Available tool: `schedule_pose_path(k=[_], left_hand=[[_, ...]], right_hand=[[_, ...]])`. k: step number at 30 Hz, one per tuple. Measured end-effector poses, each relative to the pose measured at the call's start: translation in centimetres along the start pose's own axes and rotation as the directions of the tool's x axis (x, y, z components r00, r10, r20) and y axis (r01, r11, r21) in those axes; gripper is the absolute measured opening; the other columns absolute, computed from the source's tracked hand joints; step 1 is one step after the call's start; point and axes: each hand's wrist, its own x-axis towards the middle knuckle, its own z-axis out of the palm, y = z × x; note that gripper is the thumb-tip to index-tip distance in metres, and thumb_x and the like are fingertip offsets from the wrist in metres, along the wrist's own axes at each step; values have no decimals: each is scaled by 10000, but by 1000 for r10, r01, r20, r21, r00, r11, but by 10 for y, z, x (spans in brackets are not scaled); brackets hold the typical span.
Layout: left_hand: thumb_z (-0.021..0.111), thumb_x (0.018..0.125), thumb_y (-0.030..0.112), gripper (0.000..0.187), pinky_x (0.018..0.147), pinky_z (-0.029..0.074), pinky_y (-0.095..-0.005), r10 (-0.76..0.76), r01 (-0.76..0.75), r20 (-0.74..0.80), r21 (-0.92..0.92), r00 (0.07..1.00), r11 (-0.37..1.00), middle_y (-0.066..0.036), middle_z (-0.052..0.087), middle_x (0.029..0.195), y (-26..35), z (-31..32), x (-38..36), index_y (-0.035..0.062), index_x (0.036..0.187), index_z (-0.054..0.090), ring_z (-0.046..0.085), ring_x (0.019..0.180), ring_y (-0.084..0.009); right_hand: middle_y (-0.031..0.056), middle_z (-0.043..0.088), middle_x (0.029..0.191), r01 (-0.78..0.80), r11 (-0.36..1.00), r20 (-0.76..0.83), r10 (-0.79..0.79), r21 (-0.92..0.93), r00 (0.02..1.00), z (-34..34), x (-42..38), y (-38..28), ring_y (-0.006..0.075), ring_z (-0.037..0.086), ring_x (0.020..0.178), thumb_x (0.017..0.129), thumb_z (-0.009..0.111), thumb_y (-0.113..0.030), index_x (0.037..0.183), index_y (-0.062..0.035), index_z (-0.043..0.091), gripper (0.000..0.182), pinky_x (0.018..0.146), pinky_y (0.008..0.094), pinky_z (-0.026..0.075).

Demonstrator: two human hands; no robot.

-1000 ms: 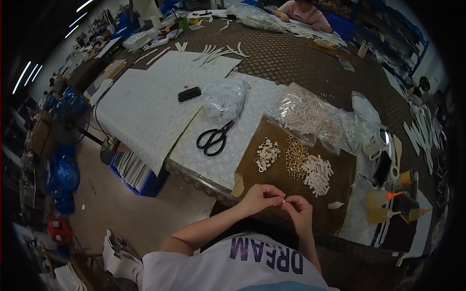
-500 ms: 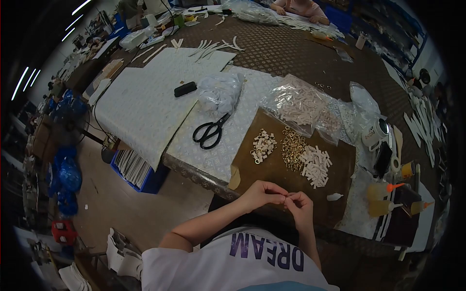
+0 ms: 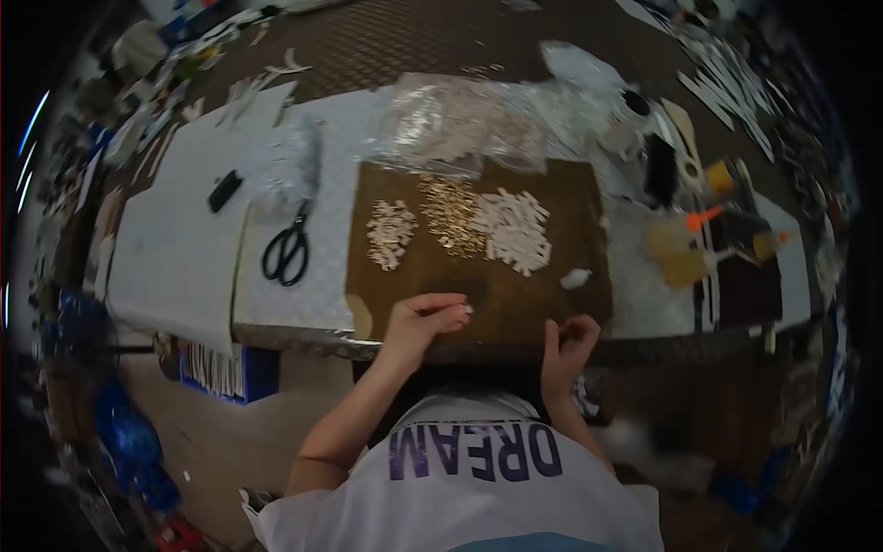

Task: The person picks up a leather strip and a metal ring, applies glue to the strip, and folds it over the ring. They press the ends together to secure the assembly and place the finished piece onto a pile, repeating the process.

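Observation:
My left hand (image 3: 427, 324) is pinched closed on a small whitish piece (image 3: 469, 310), whose exact shape is too blurred to tell. To its right, my right hand (image 3: 570, 348) hovers at the table edge with thumb and fingers apart and nothing visible between them. Both are at the near side of a brown mat (image 3: 414, 290). On the mat lie a pile of small cream pieces (image 3: 391, 235), a heap of gold-coloured metal fittings (image 3: 451, 213) and a pile of short white strips (image 3: 515, 230). A small white bottle (image 3: 576, 278) lies nearest my right hand.
Black-handled scissors (image 3: 287, 253) lie left of the mat, near a dark block (image 3: 224, 190). Behind the mat is a clear bag (image 3: 441, 120) of pale pieces. Glue bottles with orange tips (image 3: 676, 235), a mug (image 3: 625, 124) and tape (image 3: 720, 177) stand at the right.
My hands have come apart: the left keeps a small whitish piece, while the right has moved away rightward and opened. The camera view has turned right and down.

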Motion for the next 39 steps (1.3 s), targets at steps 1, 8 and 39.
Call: schedule_pose_path(k=[1, 8, 39], left_hand=[[669, 818, 42, 221, 703, 524, -239, -28, 28, -14, -17, 999, 999, -94, 678, 885, -1, 1, 0, -17, 1029, 644, 656, 784, -156], [663, 824, 42, 223, 712, 537, -237, -123, 119, -46, -90, 991, 989, -95, 676, 929, 5, 6, -1, 5, 1043, 643, 661, 797, -168], [678, 807, 32, 216, 727, 531, -236, -21, 21, -14, -19, 1000, 1000, -111, 682, 884, 19, 10, -16, -28, 1013, 655, 661, 795, -153]], right_hand=[[64, 410, 1037, 67, 995, -41, -70, -73, 997, -4, 5, 5, 146, 454, 884, 821, 658, -31, 1071, -47, 412, 351, 781, 257, 406], [144, 382, 1355, 114, 945, 84, -93, -308, 992, -1, 39, -6, 258, 399, 1243, 817, 670, -70, 1355, -10, 319, 645, 1015, 355, 349], [70, 588, 937, 316, 922, 655, -99, -222, 749, 25, 27, -79, 195, 603, 779, 738, 735, -65, 1116, -87, 625, 394, 628, 287, 507]])
